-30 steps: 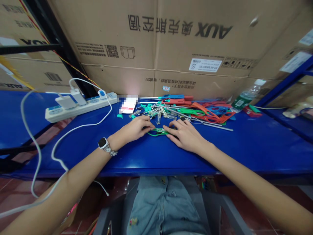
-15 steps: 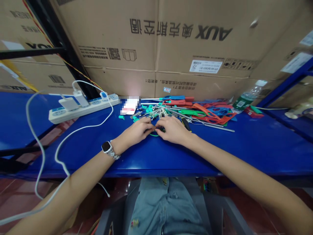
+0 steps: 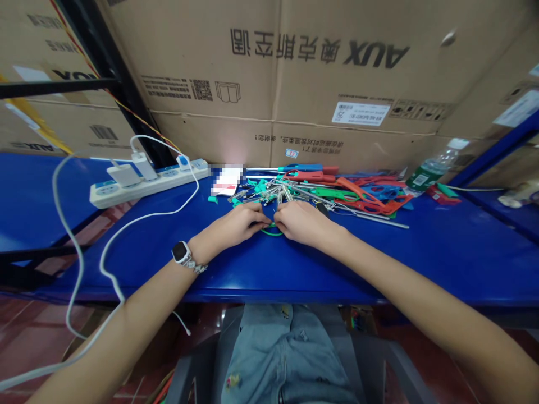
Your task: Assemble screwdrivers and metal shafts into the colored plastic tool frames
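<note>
My left hand (image 3: 247, 221) is closed in a pinch near the middle of the blue table (image 3: 252, 269). Its fingertips are at a thin green loop-shaped piece (image 3: 273, 232), whose curve shows below and between the hands. Just to the right, my right hand (image 3: 297, 220) is also closed, thumb against fingers, at the loop's other side; its fingertips are partly hidden. Beyond both hands lies a heap of small clear and metal parts (image 3: 281, 192) with teal plastic bits (image 3: 260, 185). A dark-handled tool (image 3: 321, 209) is partly covered by my right hand.
Red frame-like pieces (image 3: 366, 199), a green handle (image 3: 341, 194) and metal rods (image 3: 387, 221) lie at the back right, near a bottle (image 3: 433, 168). A power strip (image 3: 164, 179) with a white cable (image 3: 138, 220) is on the left. A large carton (image 3: 278, 73) stands behind.
My hands have moved slightly apart, the right one shifting right. More of the green loop shows between them. The whole view has shifted a little.
</note>
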Tool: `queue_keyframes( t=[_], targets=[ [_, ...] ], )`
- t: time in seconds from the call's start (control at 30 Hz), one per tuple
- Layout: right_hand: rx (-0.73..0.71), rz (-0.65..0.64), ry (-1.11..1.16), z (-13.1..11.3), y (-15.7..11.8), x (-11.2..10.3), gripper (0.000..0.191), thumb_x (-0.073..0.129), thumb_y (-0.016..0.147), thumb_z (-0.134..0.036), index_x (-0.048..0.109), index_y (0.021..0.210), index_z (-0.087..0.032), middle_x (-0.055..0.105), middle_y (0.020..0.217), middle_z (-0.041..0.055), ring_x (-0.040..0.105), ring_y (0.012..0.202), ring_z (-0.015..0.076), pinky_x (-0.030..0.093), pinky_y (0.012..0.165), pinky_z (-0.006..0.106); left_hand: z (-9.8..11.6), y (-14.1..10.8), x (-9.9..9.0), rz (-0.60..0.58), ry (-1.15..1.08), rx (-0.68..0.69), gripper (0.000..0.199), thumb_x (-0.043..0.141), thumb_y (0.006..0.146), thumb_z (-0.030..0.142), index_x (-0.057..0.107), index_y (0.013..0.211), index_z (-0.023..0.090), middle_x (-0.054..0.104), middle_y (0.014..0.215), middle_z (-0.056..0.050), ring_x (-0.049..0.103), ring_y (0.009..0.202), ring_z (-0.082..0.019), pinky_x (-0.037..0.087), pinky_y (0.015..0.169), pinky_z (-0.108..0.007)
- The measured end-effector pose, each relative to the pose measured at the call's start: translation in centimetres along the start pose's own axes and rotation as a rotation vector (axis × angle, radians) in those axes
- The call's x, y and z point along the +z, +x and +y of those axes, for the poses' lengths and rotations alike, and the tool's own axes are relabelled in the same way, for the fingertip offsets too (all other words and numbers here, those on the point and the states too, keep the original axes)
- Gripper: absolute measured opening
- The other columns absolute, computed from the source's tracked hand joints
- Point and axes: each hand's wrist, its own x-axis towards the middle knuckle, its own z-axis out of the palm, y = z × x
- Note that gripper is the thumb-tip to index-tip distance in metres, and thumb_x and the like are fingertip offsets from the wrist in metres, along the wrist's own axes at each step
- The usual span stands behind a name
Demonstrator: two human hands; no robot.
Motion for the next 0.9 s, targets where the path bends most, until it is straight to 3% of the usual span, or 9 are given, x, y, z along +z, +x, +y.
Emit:
queue_keyframes(
  t=[0.17, 0.5, 0.9],
  targets=[
    [0.005, 0.013, -0.002, 0.0, -0.6, 0.1, 0.024, 0.054, 0.098, -0.011, 0.077, 0.093, -0.014, 0.072, 0.095, 0.0118, 0.061, 0.078, 0.0183, 0.035, 0.067, 0.032, 0.1, 0.1, -0.1, 0.034, -0.004, 0.021, 0.022, 0.056, 0.101, 0.015, 0.077, 0.107, 0.019, 0.070, 0.103, -0.008, 0.068, 0.092, -0.021, 0.057, 0.088, -0.037],
    [-0.008, 0.113, 0.155, 0.7, -1.4, 1.5, 0.018, 0.054, 0.099, -0.010, 0.071, 0.099, -0.015, 0.072, 0.100, 0.0079, 0.061, 0.086, 0.0179, 0.039, 0.073, 0.030, 0.3, 0.0, -0.2, 0.049, -0.015, -0.089, 0.011, 0.060, 0.097, 0.013, 0.069, 0.094, 0.017, 0.067, 0.095, -0.006, 0.065, 0.081, -0.017, 0.054, 0.076, -0.032],
    [-0.144, 0.147, 0.097, 1.6, -2.5, 2.4, 0.022, 0.052, 0.101, -0.014, 0.073, 0.097, -0.016, 0.070, 0.107, 0.0110, 0.058, 0.094, 0.0213, 0.033, 0.065, 0.031, 1.8, -1.2, -1.0, -0.002, 0.177, 0.049, 0.030, 0.044, 0.108, 0.023, 0.069, 0.094, 0.017, 0.064, 0.099, -0.008, 0.064, 0.082, -0.018, 0.053, 0.074, -0.032]
  ],
)
